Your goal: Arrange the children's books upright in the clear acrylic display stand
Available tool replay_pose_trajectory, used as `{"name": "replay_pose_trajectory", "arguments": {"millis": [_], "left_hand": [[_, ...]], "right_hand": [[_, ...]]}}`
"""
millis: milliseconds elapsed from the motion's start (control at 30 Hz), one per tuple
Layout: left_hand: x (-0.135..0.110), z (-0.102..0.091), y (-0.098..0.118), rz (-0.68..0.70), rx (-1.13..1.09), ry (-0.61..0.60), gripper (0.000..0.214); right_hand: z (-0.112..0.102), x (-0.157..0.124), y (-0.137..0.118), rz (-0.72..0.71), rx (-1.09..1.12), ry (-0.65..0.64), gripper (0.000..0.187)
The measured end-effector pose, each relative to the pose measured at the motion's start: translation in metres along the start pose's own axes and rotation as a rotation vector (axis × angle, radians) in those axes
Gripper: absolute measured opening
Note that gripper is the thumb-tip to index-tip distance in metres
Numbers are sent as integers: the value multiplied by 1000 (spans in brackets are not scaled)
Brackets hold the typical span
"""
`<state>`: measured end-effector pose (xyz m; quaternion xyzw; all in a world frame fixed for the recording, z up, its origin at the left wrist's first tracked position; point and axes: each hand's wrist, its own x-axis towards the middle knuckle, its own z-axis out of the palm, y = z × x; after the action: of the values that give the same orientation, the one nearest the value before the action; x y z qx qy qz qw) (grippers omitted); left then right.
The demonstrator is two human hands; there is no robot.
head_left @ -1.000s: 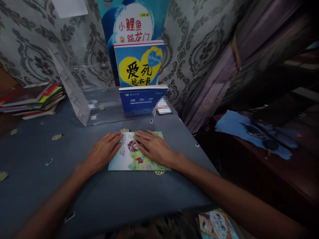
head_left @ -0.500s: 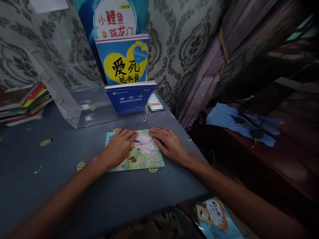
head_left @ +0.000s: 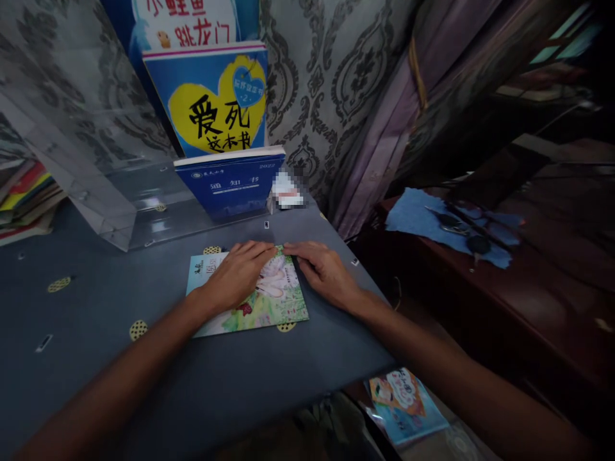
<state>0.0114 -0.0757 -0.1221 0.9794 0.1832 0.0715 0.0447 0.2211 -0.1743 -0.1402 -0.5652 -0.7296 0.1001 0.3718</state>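
A thin picture book [head_left: 269, 306] with a green illustrated cover lies flat on the dark grey table [head_left: 192, 384]. My left hand [head_left: 237, 274] rests flat across the book's middle, fingers stretched toward its far edge. My right hand [head_left: 323, 269] lies flat at the book's right edge, fingers pointing left along the far edge. The fingertips of both hands nearly meet at the top of the book. Neither hand grips anything.
A clear acrylic stand [head_left: 120, 205] behind the book holds a dark blue booklet [head_left: 233, 186], a blue book with a yellow heart [head_left: 211, 102] and a taller book behind. Stacked books [head_left: 24, 198] lie far left. A curtain [head_left: 384, 128], dark wooden furniture with blue cloth [head_left: 446, 227] stand right. Another book [head_left: 403, 403] lies below.
My left hand slid right across the cover and my right hand moved to the book's right edge. The view shifted, so everything sits further left in the picture.
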Motion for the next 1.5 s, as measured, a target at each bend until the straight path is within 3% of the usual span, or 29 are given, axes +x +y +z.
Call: {"name": "replay_pose_trajectory", "arguments": {"millis": [300, 500, 700, 833, 1000, 1200, 1367, 1500], "left_hand": [[-5, 5, -2, 98, 39, 45, 59], [-4, -1, 4, 53, 45, -29, 60], [-13, -15, 26, 98, 14, -28, 38], [-32, -20, 46, 186, -7, -29, 42], [-48, -12, 54, 184, 74, -21, 42], [-54, -15, 51, 214, 103, -79, 42], [-74, -36, 33, 260, 71, -209, 53], [-88, -40, 3, 132, 102, -192, 70]], "right_hand": [[3, -2, -1, -42, -73, -11, 41], [2, -3, -2, -41, -105, -43, 43], [-7, -24, -9, -86, -142, -154, 51], [-14, -35, -9, -146, -128, -161, 48], [-11, -16, -1, -171, -98, -112, 37], [-2, 9, 2, -139, -182, -143, 33], [-19, -25, -17, -95, -224, -64, 27], [-21, -51, -34, -74, -174, -18, 27]]}}
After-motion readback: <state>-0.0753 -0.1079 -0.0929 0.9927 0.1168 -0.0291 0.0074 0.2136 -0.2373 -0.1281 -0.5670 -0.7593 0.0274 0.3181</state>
